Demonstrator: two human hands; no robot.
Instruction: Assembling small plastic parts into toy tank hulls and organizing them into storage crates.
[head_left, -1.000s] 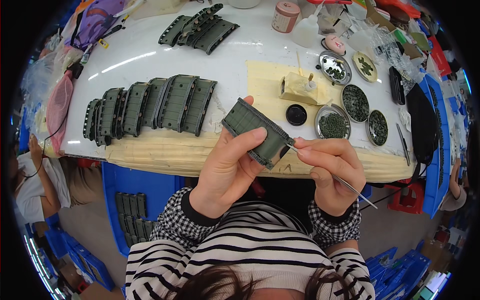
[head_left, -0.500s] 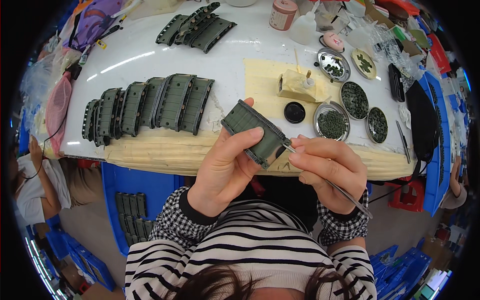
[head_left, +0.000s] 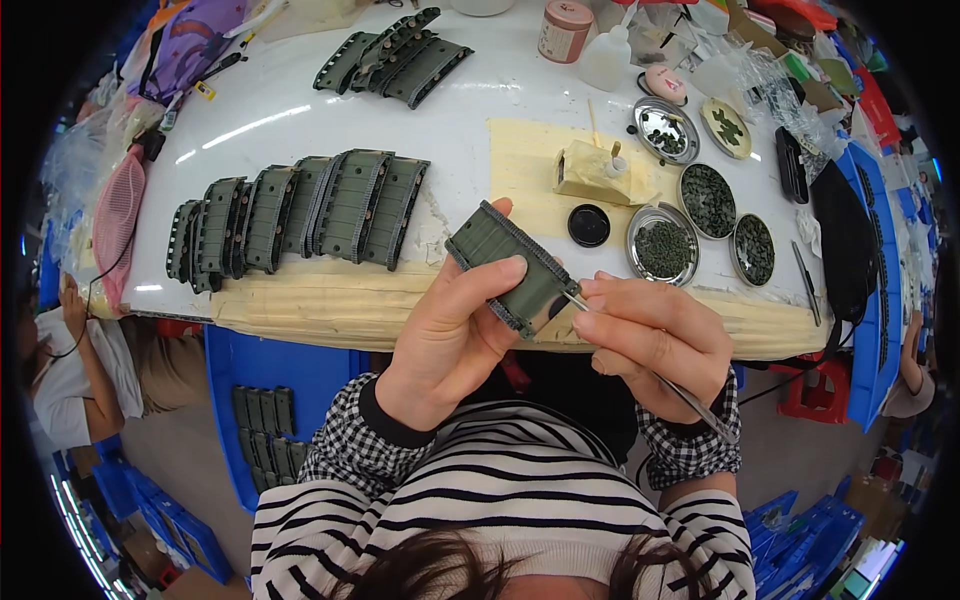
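A dark green, slightly curved model part (head_left: 488,252) with toothed edges is held tilted in my left hand (head_left: 430,355), thumb across its top face and fingers underneath. My right hand (head_left: 665,335) pinches metal tweezers (head_left: 690,403), whose handle end sticks out below the palm. The tweezer tips touch the part's right corner; whether a tiny piece sits between them is too small to tell. Ahead and to the left, a row of similar green parts (head_left: 345,205) lies overlapped on the table, with another small stack of green parts (head_left: 430,68) farther back.
Right of centre stand a tape-wrapped block (head_left: 575,172), a black round cap (head_left: 589,226) and several round dishes of tiny green pieces, including a metal dish (head_left: 632,252). A second pair of tweezers (head_left: 806,284) lies at the right. Below the table's padded edge (head_left: 300,310), a blue tray (head_left: 222,400) holds more parts.
My right hand and the tweezers have tilted very slightly at the part's corner. The part and my left hand are almost unmoved.
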